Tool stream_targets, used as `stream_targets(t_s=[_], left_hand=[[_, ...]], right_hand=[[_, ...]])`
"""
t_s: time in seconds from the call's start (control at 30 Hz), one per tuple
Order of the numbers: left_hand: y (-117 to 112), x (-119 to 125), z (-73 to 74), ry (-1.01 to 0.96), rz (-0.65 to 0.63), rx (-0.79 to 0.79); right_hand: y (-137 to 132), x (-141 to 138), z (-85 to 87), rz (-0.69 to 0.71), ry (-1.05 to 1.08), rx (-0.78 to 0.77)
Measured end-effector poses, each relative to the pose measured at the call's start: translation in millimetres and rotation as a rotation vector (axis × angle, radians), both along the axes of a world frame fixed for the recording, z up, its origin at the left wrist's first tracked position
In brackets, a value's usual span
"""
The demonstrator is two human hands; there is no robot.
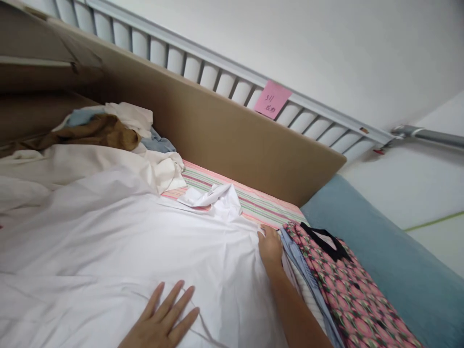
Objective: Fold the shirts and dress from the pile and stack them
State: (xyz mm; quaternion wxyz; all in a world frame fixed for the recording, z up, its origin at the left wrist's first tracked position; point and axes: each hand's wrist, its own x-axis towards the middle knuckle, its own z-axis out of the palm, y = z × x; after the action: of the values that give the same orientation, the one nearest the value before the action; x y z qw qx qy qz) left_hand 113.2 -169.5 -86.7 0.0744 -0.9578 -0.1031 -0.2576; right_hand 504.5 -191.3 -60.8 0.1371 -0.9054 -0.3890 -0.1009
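Note:
A large white garment (119,241) lies spread over the bed. My left hand (163,319) rests flat on it near the bottom edge, fingers stretched out and apart. My right hand (270,246) presses on the right edge of the white cloth, fingers curled down where the cloth meets a stack of folded clothes (340,285). Whether the fingers pinch the cloth is hidden. The stack's top piece is pink-patterned with a black collar. The white garment's collar (213,195) lies crumpled toward the headboard.
A heap of loose clothes (108,130), brown, white and light blue, sits at the back left. A striped sheet (253,203) covers the mattress. A tan headboard (235,140) and white railing with a pink note (271,100) stand behind. Blue bedding (380,251) runs along the right.

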Motion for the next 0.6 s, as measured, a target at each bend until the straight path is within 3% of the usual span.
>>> stream_targets(t_s=[0.1, 0.17, 0.23, 0.43, 0.6], left_hand=[[-1, 2, -10.6, -0.036, 0.008, -0.002], [-1, 3, -9.3, -0.061, 0.018, 0.024], [-2, 4, -2.3, -0.093, 0.025, 0.073], [-4, 10, 10.2, -0.204, 0.0, 0.054], [10, 6, 13.3, -0.185, -0.022, -0.097]], right_hand=[[-2, -11, -3.1, 0.139, -0.072, -0.105], [3, -18, -0.3, 0.181, -0.097, -0.223], [17, -26, 11.5, 0.176, -0.134, -0.237], [108, -83, 60.0, 0.44, -0.243, -0.201], [174, -116, 51.9, 0.502, -0.192, -0.31]])
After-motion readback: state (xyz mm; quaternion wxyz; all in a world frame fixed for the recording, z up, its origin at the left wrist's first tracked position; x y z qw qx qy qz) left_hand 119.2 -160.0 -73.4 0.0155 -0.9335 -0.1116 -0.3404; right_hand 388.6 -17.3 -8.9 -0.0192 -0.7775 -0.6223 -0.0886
